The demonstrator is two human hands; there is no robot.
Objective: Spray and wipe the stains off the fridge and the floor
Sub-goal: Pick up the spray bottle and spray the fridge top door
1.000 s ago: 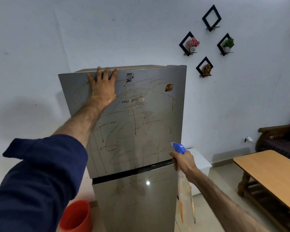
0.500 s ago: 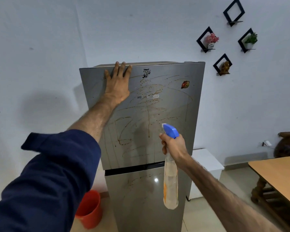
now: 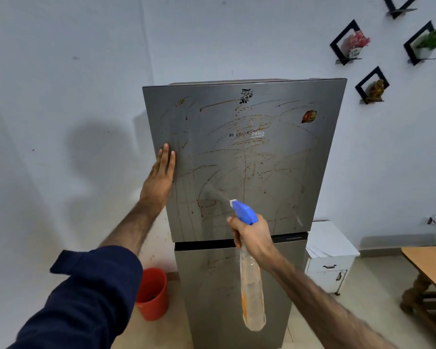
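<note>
One fridge, one spray bottle, two hands, four wall shelves.

Centre frame, a tall grey steel fridge streaked with brown stains — left hand flat on its left edge, right hand gripping a clear blue-nozzled spray bottle — mist leaving the nozzle.

One fridge, one spray bottle, one red bucket, one white cabinet, one wooden counter, four diamond wall shelves, and two hands.
</note>
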